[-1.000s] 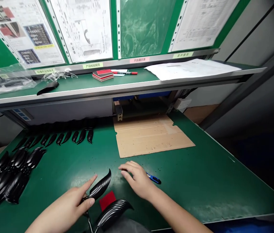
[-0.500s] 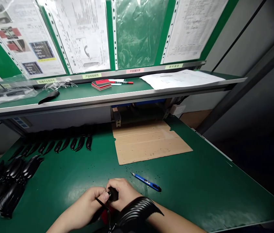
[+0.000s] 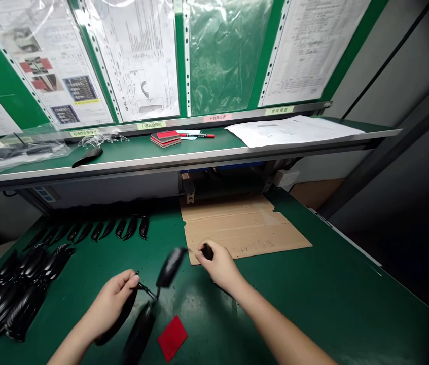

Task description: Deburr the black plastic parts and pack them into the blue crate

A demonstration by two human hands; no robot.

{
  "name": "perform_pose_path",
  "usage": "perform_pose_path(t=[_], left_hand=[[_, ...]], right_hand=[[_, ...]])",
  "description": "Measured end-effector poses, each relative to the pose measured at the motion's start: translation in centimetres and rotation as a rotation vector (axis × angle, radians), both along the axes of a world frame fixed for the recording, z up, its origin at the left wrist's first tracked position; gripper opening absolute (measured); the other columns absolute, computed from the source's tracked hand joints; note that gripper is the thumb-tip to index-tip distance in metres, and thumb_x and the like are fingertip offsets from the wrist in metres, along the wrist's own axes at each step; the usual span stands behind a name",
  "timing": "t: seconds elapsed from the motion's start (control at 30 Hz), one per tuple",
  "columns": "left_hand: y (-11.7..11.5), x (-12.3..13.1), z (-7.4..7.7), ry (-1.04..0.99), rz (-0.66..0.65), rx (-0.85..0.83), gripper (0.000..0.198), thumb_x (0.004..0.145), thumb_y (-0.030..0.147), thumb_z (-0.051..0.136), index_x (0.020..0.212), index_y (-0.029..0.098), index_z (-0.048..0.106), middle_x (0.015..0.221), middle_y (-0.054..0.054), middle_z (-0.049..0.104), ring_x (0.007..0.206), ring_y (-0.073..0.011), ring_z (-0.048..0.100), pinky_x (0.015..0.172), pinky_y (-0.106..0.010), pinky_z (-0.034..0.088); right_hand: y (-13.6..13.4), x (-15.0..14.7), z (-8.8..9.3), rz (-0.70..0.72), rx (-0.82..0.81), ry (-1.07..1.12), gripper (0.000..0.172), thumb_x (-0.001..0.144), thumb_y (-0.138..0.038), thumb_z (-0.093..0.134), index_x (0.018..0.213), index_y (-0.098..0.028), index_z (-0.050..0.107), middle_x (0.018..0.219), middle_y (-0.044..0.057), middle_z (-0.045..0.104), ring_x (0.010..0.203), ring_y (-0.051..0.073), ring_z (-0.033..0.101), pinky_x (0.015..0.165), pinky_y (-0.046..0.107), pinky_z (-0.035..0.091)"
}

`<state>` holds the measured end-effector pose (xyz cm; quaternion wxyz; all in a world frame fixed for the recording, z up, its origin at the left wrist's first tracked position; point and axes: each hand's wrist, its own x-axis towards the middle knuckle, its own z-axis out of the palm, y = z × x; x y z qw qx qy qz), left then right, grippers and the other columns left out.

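My left hand (image 3: 117, 291) pinches the thin runner of a black plastic moulding (image 3: 140, 332). Several curved, blade-like pieces hang from that runner, one of them ribbed and smeared by motion. Over the near edge of the cardboard, my right hand (image 3: 218, 266) is closed on a small black plastic piece (image 3: 207, 251), mostly hidden by the fingers. A red square pad (image 3: 172, 338) lies on the table below and between the hands. The blue utility knife is mostly hidden behind my right hand and forearm.
Black ribbed mouldings (image 3: 24, 289) are heaped at the left, with a row of single curved black pieces (image 3: 96, 231) behind. A flat cardboard sheet (image 3: 248, 228) lies at the back middle. The shelf (image 3: 199, 151) above carries red-and-grey pads (image 3: 166, 139), a pen and papers.
My hands have come apart: the right moved forward and right with the small black piece, the left moved left with the moulding. The red pad is now uncovered. The view shifted slightly.
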<state>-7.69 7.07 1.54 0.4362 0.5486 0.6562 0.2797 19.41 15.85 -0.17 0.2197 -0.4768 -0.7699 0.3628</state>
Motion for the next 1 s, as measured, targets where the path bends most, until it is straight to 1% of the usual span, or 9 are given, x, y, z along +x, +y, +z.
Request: perform_pose_path(t=[0.1,0.23,0.33,0.43,0.53,0.63,0.73,0.9,1.0], left_hand=[[-1.4,0.8,-3.9,-0.229,0.345,-0.034,0.041,0.083,0.06,0.047,0.068,0.022,0.041,0.058,0.007,0.037,0.055,-0.0123,0.036,0.056,-0.023,0.03],[-3.1,3.7,-7.0,-0.56,0.421,-0.1,0.039,0.077,0.059,0.058,0.073,0.021,0.047,0.061,0.004,0.057,0.057,-0.0148,0.053,0.061,-0.025,0.041],[-3.9,5.0,-7.4,-0.708,0.484,-0.111,0.039,0.072,0.056,0.067,0.072,0.021,0.048,0.062,0.002,0.063,0.055,-0.0144,0.058,0.059,-0.024,0.044],[-4.7,5.6,-6.9,-0.887,0.58,-0.259,0.034,0.071,0.046,0.073,0.078,0.02,0.052,0.072,-0.003,0.07,0.057,-0.0152,0.064,0.058,-0.023,0.046],[-5.3,5.9,-6.6,-1.111,0.653,-0.418,0.02,0.078,0.03,0.069,0.084,0.016,0.058,0.078,-0.008,0.073,0.06,-0.0166,0.067,0.058,-0.025,0.05],[-5.3,6.0,-6.5,-1.318,0.646,-0.43,0.017,0.082,0.027,0.063,0.089,0.012,0.062,0.077,-0.007,0.071,0.057,-0.0111,0.064,0.057,-0.021,0.048],[-4.7,5.2,-6.4,-1.077,0.548,-0.305,0.024,0.077,0.037,0.068,0.083,0.016,0.059,0.071,-0.003,0.066,0.055,-0.0111,0.059,0.051,-0.02,0.042],[-3.5,2.2,-5.3,-0.043,0.262,-0.021,0.038,0.079,0.054,0.058,0.065,0.022,0.043,0.049,0.007,0.035,0.046,-0.0109,0.033,0.049,-0.024,0.022],[-3.1,0.8,-4.2,0.044,0.262,-0.025,0.039,0.084,0.058,0.046,0.07,0.022,0.046,0.057,0.005,0.039,0.05,-0.0125,0.032,0.051,-0.025,0.022]], right_hand=[[-2.3,-1.5,-2.2,-0.081,-0.047,0.006,0.03,0.09,-0.043,0.044,0.106,-0.021,0.058,0.096,0.006,0.064,0.084,0.02,0.059,0.069,0.029,0.044],[-4.9,-4.0,-3.9,0.063,0.048,-0.147,0.045,0.077,-0.045,0.068,0.116,-0.027,0.056,0.105,0.005,0.065,0.098,0.025,0.059,0.079,0.032,0.042],[-5.0,-4.6,-4.3,0.091,0.099,-0.23,0.045,0.074,-0.044,0.071,0.112,-0.024,0.057,0.095,0.006,0.067,0.091,0.028,0.06,0.082,0.039,0.039],[-4.7,-4.5,-4.4,0.119,0.117,-0.22,0.042,0.074,-0.044,0.072,0.108,-0.025,0.057,0.093,0.005,0.068,0.088,0.026,0.061,0.083,0.039,0.037],[-4.9,-4.7,-4.4,0.135,0.124,-0.195,0.04,0.075,-0.042,0.072,0.108,-0.027,0.056,0.098,0.002,0.067,0.089,0.023,0.061,0.08,0.034,0.039],[-4.9,-4.8,-4.2,0.14,0.14,-0.159,0.036,0.082,-0.04,0.065,0.113,-0.028,0.052,0.104,0.0,0.065,0.094,0.019,0.059,0.08,0.028,0.04],[-4.1,-4.3,-3.8,0.208,0.156,-0.175,0.034,0.086,-0.04,0.059,0.116,-0.027,0.051,0.103,0.001,0.064,0.094,0.019,0.059,0.079,0.027,0.041],[-2.2,-2.3,-4.5,0.467,0.131,-0.273,0.032,0.069,-0.046,0.075,0.096,-0.032,0.065,0.088,-0.004,0.068,0.082,0.019,0.062,0.068,0.026,0.041],[-2.2,-1.6,-5.5,0.492,0.127,-0.368,0.042,0.064,-0.043,0.079,0.101,-0.029,0.066,0.088,0.001,0.067,0.086,0.024,0.061,0.076,0.033,0.043]])
